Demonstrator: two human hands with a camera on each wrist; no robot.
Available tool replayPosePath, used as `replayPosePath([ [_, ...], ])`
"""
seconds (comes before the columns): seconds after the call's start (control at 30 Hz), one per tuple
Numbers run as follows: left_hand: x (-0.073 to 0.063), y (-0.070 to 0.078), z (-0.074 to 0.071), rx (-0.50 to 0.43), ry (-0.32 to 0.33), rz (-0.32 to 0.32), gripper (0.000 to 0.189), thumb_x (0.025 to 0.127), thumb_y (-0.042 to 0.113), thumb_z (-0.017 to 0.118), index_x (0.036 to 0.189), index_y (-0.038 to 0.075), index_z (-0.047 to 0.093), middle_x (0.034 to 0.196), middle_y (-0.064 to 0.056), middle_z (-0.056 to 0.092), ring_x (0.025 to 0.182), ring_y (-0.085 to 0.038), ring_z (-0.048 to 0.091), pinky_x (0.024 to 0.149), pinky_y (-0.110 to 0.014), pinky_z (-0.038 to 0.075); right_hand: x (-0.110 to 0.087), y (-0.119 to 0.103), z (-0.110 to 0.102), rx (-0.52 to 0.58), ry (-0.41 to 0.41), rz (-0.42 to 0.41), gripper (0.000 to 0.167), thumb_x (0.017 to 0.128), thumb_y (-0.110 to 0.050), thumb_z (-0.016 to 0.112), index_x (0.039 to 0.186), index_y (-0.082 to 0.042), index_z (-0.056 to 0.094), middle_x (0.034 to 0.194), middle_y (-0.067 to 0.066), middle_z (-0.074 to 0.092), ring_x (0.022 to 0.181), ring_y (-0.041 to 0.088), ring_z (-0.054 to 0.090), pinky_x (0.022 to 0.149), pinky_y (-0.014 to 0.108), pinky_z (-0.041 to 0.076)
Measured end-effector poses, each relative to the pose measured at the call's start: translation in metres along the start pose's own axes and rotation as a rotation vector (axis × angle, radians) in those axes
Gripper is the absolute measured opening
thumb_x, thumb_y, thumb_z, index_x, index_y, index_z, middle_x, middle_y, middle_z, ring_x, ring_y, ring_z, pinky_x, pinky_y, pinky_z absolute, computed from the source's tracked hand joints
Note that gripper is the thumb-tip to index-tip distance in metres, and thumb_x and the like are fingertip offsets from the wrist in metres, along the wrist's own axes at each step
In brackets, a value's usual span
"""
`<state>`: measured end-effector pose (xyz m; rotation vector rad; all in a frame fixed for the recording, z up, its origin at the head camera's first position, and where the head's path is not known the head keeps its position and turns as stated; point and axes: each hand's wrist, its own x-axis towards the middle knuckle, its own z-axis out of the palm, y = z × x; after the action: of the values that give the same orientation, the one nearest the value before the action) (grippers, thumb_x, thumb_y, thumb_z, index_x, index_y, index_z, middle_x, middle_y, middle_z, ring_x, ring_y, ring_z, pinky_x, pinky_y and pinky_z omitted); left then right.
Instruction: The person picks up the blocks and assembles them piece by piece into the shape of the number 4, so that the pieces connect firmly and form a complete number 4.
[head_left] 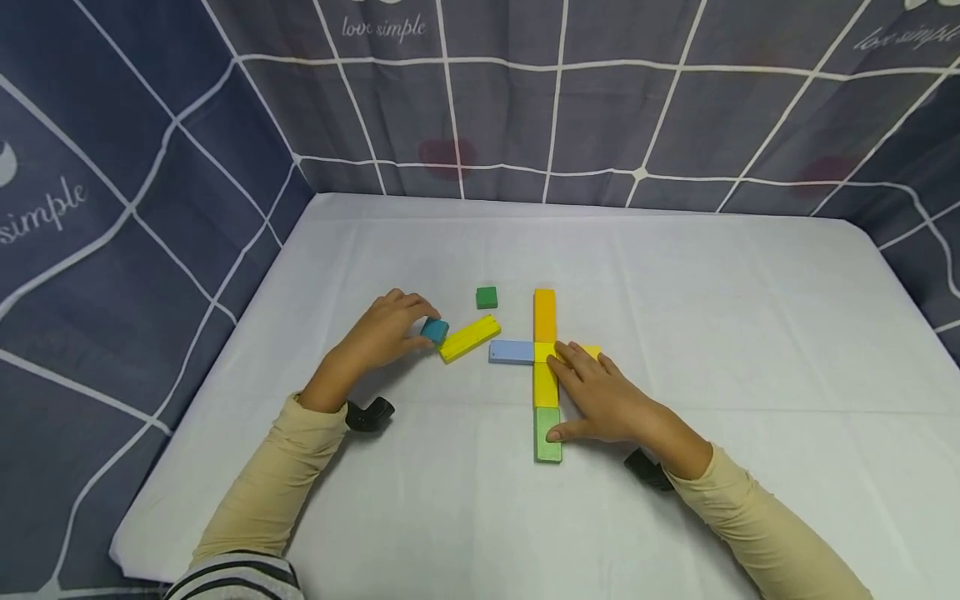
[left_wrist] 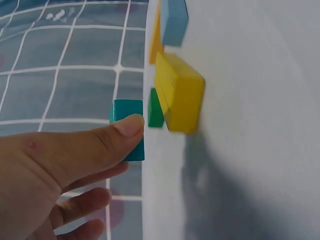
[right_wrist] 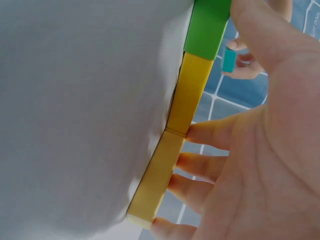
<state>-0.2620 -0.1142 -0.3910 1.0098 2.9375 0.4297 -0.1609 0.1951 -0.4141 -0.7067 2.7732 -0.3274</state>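
Observation:
My left hand [head_left: 386,329] pinches a small teal block [head_left: 435,330] between thumb and fingers; the left wrist view shows the thumb across the block's face. Just beside it a loose yellow block [head_left: 469,337] lies slanted. To the right, blocks form a cross: an orange block [head_left: 544,310] at the top, a light blue block [head_left: 512,352] as the left arm, a yellow block [head_left: 546,387] and a light green block [head_left: 547,448] below. My right hand [head_left: 603,404] rests over the cross's right arm, fingertips on the yellow blocks, thumb at the green one. Its fingers partly hide that arm.
A small green block [head_left: 487,297] lies alone behind the slanted yellow one. White cloth covers the table [head_left: 750,317]. Dark gridded curtains [head_left: 495,108] hang along its back and sides. Black wrist devices [head_left: 370,415] sit under both forearms.

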Motion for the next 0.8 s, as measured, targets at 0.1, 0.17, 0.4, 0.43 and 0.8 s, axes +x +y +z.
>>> replayPosePath([
  [0.1, 0.001, 0.009, -0.001, -0.036, -0.009, 0.000, 0.037, 0.074, 0.022, 0.075, 0.108, 0.010, 0.065, 0.111, -0.006, 0.065, 0.092, -0.022, 0.049, 0.079, -0.034, 0.040, 0.000, 0.001, 0.001, 0.005, 0.001, -0.005, 0.104, 0.070, -0.066, 0.061, 0.142, 0.001, 0.026, 0.151, 0.019, 0.014, 0.139, 0.035, 0.011, 0.107, 0.059, 0.015],
  [0.17, 0.001, 0.014, 0.002, -0.054, -0.020, 0.004, 0.038, 0.074, 0.022, 0.075, 0.108, 0.010, 0.066, 0.109, -0.005, 0.066, 0.089, -0.020, 0.049, 0.076, -0.031, 0.039, 0.000, 0.001, 0.001, 0.008, 0.000, -0.007, 0.105, 0.069, -0.066, 0.060, 0.142, 0.001, 0.025, 0.151, 0.019, 0.014, 0.139, 0.035, 0.011, 0.107, 0.059, 0.015],
  [0.4, 0.004, 0.027, 0.015, -0.047, -0.050, 0.085, 0.038, 0.074, 0.026, 0.075, 0.107, 0.010, 0.066, 0.107, -0.003, 0.067, 0.085, -0.018, 0.047, 0.073, -0.027, 0.038, 0.000, 0.002, 0.001, 0.008, -0.008, 0.001, 0.105, 0.069, -0.068, 0.059, 0.143, -0.001, 0.025, 0.152, 0.018, 0.013, 0.140, 0.034, 0.010, 0.107, 0.059, 0.014],
  [0.43, 0.004, 0.029, 0.017, -0.050, -0.056, 0.094, 0.038, 0.074, 0.026, 0.075, 0.107, 0.009, 0.066, 0.107, -0.003, 0.067, 0.085, -0.018, 0.047, 0.073, -0.027, 0.038, 0.000, 0.002, 0.001, 0.009, -0.009, 0.003, 0.106, 0.069, -0.068, 0.059, 0.143, -0.001, 0.025, 0.152, 0.018, 0.013, 0.140, 0.034, 0.010, 0.107, 0.059, 0.014],
  [0.8, 0.006, 0.041, 0.023, -0.065, -0.093, 0.125, 0.039, 0.072, 0.027, 0.077, 0.106, 0.013, 0.067, 0.104, 0.000, 0.068, 0.084, -0.016, 0.043, 0.072, -0.026, 0.034, 0.000, 0.003, 0.001, 0.010, -0.011, 0.003, 0.107, 0.068, -0.070, 0.057, 0.143, -0.002, 0.024, 0.152, 0.017, 0.012, 0.140, 0.033, 0.010, 0.107, 0.059, 0.014],
])
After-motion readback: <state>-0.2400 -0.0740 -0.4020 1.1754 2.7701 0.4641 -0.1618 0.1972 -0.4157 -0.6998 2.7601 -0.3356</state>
